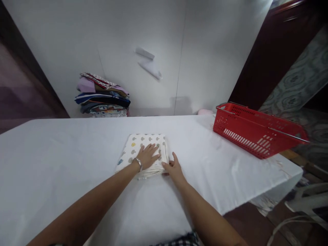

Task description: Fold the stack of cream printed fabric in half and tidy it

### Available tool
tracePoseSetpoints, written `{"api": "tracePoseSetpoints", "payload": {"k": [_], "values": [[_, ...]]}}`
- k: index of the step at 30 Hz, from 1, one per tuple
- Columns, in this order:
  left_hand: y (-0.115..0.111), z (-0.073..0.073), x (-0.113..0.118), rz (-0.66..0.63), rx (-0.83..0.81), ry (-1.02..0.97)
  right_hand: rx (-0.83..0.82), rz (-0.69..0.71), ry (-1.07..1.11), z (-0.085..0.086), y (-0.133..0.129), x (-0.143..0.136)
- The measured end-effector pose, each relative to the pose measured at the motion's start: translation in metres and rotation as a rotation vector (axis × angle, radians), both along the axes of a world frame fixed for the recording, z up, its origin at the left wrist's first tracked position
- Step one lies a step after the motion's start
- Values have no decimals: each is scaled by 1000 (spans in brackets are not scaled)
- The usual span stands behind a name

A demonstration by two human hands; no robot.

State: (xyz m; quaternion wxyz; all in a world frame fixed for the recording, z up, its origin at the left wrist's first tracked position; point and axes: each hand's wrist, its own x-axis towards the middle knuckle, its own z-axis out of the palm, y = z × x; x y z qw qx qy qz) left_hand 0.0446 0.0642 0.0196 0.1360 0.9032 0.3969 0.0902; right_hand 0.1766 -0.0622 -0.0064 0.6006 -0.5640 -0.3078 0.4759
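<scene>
A folded white cloth (139,141) printed with grey, yellow and blue shapes lies in the middle of the white-covered table. Flat on top of it rests my left hand (147,157), fingers spread, with a bracelet at the wrist. My right hand (175,169) is at the cloth's near right corner. Its thumb lies over the folded layers, while some fingers are tucked beneath and one points up. Part of the cloth's lower edge is hidden by my left wrist.
A red plastic basket (246,131) with metal handles stands at the table's right end. Behind the far edge rises a stack of folded clothes (104,99) against the white wall. The white tablecloth (64,153) hangs over the edge at right, near a pale chair (307,198).
</scene>
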Motion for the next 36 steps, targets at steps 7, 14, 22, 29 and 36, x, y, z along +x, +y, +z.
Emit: {"api": "tracePoseSetpoints", "payload": {"k": [7,14,22,29,36], "values": [[-17,31,18,151,-40,-216,22,41,-77,-5,2,3],[-26,35,46,288,-96,-57,4,-41,-417,-10,9,25],[-19,35,61,278,-116,62,72,65,-772,2,5,23],[-25,20,54,216,-143,-112,72,77,-888,7,0,22],[-31,11,40,-1,115,-273,9,-49,-859,2,17,35]]}}
